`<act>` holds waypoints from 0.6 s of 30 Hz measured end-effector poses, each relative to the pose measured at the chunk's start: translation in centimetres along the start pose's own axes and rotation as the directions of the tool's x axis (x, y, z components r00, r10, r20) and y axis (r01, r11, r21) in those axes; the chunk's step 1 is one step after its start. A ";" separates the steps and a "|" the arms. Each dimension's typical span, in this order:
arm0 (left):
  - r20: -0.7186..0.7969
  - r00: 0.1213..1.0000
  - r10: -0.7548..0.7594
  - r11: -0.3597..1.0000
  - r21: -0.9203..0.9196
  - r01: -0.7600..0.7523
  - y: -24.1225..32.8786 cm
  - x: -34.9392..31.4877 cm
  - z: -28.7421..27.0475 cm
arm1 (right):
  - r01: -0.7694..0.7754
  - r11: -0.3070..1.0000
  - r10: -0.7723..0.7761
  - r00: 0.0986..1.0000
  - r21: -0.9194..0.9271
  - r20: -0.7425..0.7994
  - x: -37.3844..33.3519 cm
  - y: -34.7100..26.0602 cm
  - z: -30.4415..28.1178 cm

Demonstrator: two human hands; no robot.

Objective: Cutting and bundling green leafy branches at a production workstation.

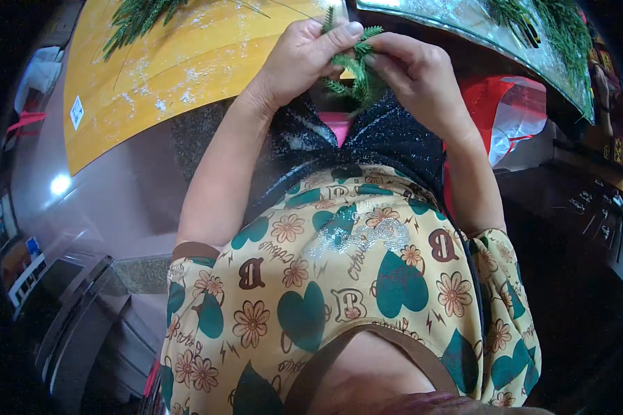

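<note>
Between my two hands, above my lap, is a green artificial pine sprig (355,69) with several needled branches. My left hand (310,55) pinches it near the top, thumb stretched over the fingers. From the other side, the thumb and fingers of my right hand (417,72) close on one of its branches. The lower tips of the sprig hang free over my dark trousers (291,138), which are dusted with white flecks. How the branches join is partly hidden behind my fingers.
A yellow board (208,62) with white flakes lies at the left, with a bunch of green pine branches (135,24) on it. More pine branches (564,41) rest on a glass-edged table (457,28) at the right. Below that stands a red and clear plastic bag (509,111).
</note>
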State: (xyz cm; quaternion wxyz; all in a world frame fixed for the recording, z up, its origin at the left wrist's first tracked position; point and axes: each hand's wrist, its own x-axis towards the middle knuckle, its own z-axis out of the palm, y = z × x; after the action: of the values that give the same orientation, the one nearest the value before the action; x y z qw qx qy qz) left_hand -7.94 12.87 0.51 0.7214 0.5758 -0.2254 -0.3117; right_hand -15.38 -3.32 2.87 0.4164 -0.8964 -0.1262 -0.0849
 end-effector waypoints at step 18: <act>-0.115 0.963 0.246 0.963 0.145 -0.228 -1.7 -0.1 2.2 | -0.336 0.848 0.369 0.929 0.409 -0.002 -0.2 1.1 0.0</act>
State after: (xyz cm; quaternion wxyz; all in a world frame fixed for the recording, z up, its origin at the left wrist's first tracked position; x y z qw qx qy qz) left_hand -9.82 11.13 -0.57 0.7276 0.6099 -0.2647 -0.1688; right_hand -15.25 -4.02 1.99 0.6047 -0.7952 0.0426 -0.0154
